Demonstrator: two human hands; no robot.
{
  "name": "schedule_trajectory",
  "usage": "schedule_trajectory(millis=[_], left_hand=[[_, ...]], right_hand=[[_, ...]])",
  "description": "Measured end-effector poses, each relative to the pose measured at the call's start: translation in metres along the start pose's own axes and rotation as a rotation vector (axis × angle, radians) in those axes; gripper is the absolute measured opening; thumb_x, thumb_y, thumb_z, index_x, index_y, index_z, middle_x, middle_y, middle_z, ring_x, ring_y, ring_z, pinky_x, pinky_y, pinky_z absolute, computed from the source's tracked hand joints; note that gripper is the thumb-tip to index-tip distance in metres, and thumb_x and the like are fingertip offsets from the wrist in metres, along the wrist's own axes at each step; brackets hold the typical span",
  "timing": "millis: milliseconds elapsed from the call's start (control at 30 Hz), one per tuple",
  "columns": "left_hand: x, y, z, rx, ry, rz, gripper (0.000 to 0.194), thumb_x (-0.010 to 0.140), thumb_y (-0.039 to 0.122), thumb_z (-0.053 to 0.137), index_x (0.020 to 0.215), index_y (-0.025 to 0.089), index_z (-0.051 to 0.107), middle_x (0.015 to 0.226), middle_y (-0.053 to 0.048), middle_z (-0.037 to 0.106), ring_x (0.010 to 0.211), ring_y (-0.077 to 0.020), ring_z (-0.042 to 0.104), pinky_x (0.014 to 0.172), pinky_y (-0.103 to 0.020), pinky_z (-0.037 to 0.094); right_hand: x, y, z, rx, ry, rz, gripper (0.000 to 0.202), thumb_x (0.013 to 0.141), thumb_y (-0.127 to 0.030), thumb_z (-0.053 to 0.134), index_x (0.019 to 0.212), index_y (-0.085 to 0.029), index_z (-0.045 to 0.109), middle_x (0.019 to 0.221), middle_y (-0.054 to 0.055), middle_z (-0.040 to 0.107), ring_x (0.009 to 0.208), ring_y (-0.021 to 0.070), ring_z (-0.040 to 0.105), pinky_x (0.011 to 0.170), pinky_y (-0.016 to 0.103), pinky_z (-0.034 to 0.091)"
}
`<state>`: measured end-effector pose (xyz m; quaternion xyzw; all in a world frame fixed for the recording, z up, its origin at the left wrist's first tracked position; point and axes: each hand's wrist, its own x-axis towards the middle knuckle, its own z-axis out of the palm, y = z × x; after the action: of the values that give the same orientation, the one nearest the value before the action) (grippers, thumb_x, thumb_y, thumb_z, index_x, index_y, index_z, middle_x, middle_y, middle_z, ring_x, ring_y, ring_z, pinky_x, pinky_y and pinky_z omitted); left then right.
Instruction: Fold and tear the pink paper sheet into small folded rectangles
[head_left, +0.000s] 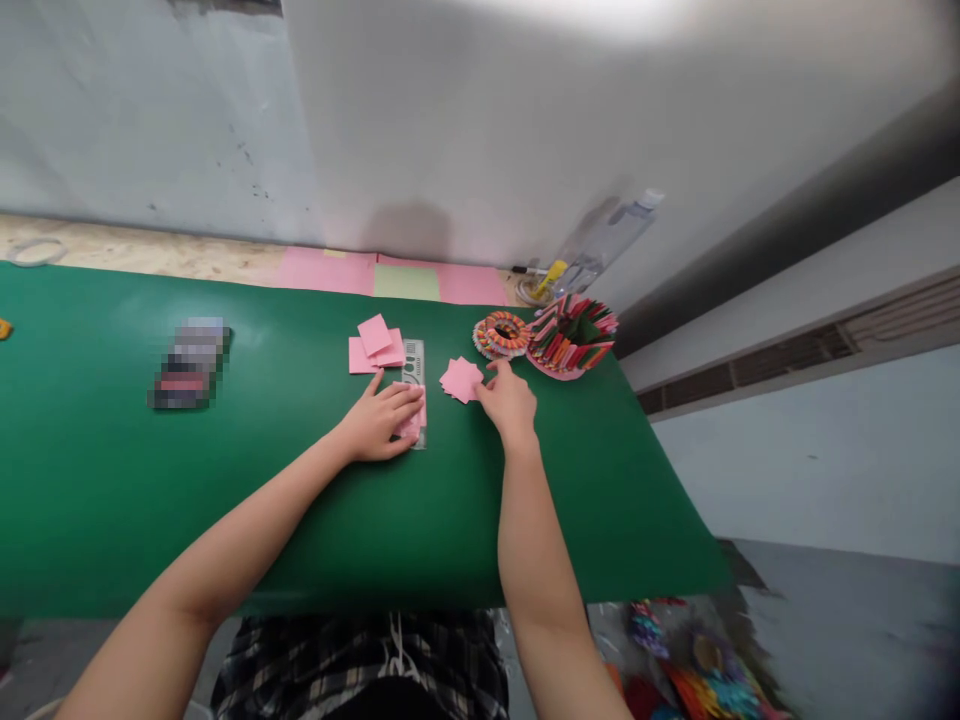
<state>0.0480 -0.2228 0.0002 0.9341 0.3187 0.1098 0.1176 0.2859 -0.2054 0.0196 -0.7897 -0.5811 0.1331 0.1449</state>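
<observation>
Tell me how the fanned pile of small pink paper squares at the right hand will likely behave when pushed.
The fanned pile of small pink paper squares would probably splay, as its corners jut at differing angles with no visible binding. The squares look thin, so are likely light and bendable. It may slide on the smooth-looking green tabletop.

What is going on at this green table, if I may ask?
A person's left hand rests over pink paper on a clear stencil ruler, while the right hand touches the edge of a fanned pile of pink paper squares. Loose pink squares lie beyond the left hand, and an orange-striped ring sits beyond the right.
</observation>
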Motion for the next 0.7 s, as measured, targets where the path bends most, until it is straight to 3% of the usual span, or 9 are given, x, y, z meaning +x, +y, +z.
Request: schedule_trajectory(millis=[133,233,300,467,700], left_hand=[[0.002,-0.005,0.001,0.029,0.16,-0.114,0.049,0.089,0.039,0.039,0.135,0.022,0.045,0.138,-0.006,0.049,0.132,-0.0263,0.037,0.114,-0.054,-0.002],[0.004,-0.013,0.002,0.103,0.342,-0.331,0.052,0.089,0.042,0.04,0.138,0.025,0.039,0.147,-0.006,0.036,0.139,-0.0306,0.02,0.114,-0.057,0.002],[0.006,-0.018,0.003,0.119,0.402,-0.44,0.055,0.088,0.047,0.041,0.139,0.029,0.036,0.151,-0.004,0.028,0.14,-0.0344,0.013,0.111,-0.061,0.002],[0.008,-0.024,0.008,0.128,0.373,-0.539,0.061,0.086,0.055,0.039,0.141,0.029,0.032,0.152,-0.007,0.024,0.139,-0.0379,0.016,0.108,-0.066,-0.002],[0.009,-0.026,0.014,0.121,0.362,-0.553,0.066,0.087,0.057,0.034,0.144,0.024,0.026,0.148,-0.01,0.033,0.137,-0.0392,0.018,0.106,-0.065,-0.008]], right_hand=[[-0.005,-0.004,-0.003,-0.05,0.093,-0.022,0.03,0.081,-0.028,0.052,0.11,-0.021,0.054,0.084,0.007,0.067,0.078,0.0236,0.063,0.063,0.03,0.04],[-0.008,-0.008,-0.005,-0.013,0.13,-0.066,0.027,0.081,-0.027,0.051,0.106,-0.022,0.056,0.081,0.006,0.067,0.075,0.022,0.062,0.061,0.029,0.039],[-0.011,-0.011,-0.007,0.02,0.155,-0.095,0.026,0.081,-0.026,0.051,0.105,-0.021,0.057,0.079,0.005,0.067,0.075,0.0209,0.061,0.061,0.028,0.038],[-0.018,-0.017,-0.01,0.068,0.162,-0.124,0.026,0.081,-0.028,0.051,0.106,-0.021,0.058,0.079,0.004,0.067,0.076,0.0201,0.061,0.061,0.027,0.037],[-0.023,-0.023,-0.012,0.134,0.181,-0.16,0.026,0.081,-0.028,0.051,0.104,-0.021,0.06,0.08,0.004,0.068,0.077,0.0197,0.062,0.062,0.027,0.038]])
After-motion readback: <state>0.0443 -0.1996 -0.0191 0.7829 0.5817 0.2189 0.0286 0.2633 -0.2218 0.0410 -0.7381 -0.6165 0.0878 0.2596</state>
